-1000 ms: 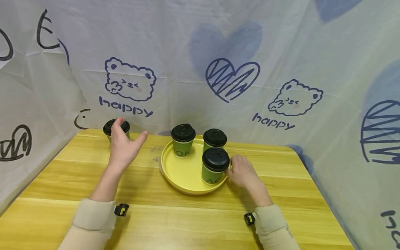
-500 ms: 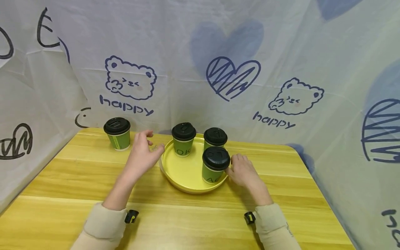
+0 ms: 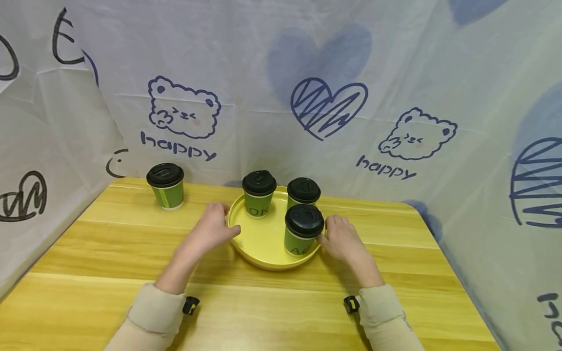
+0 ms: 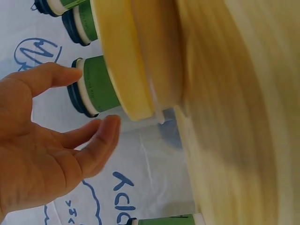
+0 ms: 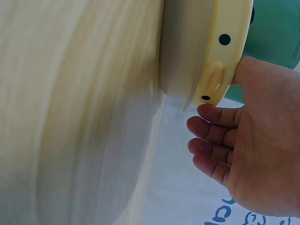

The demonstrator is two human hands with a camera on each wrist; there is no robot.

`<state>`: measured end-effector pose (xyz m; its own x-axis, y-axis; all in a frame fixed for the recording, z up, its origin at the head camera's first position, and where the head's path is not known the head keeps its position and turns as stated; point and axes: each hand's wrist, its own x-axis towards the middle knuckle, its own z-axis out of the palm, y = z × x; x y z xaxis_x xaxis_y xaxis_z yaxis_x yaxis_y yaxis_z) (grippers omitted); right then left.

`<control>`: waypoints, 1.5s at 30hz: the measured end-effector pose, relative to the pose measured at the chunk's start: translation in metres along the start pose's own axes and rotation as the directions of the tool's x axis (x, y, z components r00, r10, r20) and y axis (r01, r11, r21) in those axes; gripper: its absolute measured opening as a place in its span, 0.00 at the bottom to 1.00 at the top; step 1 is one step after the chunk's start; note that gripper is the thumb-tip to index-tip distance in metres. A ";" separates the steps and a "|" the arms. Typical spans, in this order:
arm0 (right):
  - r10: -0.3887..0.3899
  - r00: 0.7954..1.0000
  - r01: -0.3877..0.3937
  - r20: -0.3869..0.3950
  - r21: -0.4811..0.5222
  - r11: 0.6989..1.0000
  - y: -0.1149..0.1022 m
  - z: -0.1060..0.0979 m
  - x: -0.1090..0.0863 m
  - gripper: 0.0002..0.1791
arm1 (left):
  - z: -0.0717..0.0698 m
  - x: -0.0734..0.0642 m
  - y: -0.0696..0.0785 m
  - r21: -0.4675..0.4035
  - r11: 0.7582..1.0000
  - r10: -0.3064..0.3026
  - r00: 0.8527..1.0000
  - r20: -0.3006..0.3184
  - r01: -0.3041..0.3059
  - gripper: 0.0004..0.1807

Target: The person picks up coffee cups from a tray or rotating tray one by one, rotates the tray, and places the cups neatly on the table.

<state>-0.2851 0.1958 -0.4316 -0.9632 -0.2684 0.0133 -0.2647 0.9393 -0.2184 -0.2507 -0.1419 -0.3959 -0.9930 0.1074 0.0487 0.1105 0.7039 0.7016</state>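
Note:
A round yellow tray (image 3: 272,266) holds three upright green paper cups with black lids: one at the back left (image 3: 258,195), a second cup (image 3: 303,191) at the back right, partly hidden, and a front cup (image 3: 304,226). My left hand (image 3: 212,229) is at the tray's left rim, thumb and fingers spread apart; in the left wrist view, the thumb overlaps a cup's lid. On the opposite side my right hand (image 3: 344,239) pinches the rim, its thumb (image 5: 241,70) inside and its curled fingers (image 5: 218,136) outside, beside the front cup.
Another lidded green cup (image 3: 168,187) stands on the wooden table (image 3: 263,307) at the back left, off the tray. A white cloth (image 3: 259,63) with blue drawings hangs behind and beside the table.
My left hand has let go of the cup at the back left and moved right and toward me to the tray's left rim. The right hand stays at the right rim.

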 end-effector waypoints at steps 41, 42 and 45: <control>0.124 0.990 -0.077 -0.067 0.477 0.876 0.002 -0.005 0.003 0.26 | 0.012 0.014 -0.014 0.097 0.995 -0.026 0.999 0.047 0.021 0.13; 0.126 0.990 -0.080 -0.061 0.490 0.868 0.002 -0.005 0.003 0.26 | 0.012 0.014 -0.014 0.098 0.995 -0.029 0.998 0.048 0.024 0.14; 0.120 0.992 -0.079 -0.046 0.513 0.855 0.001 -0.005 0.002 0.26 | 0.012 0.014 -0.014 0.099 0.995 -0.034 0.999 0.041 0.030 0.18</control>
<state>-0.2874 0.1977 -0.4275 -0.9891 -0.1439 0.0320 -0.1262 0.7143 -0.6883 -0.2652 -0.1419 -0.4132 -0.9937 0.1117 -0.0045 0.0840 0.7727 0.6291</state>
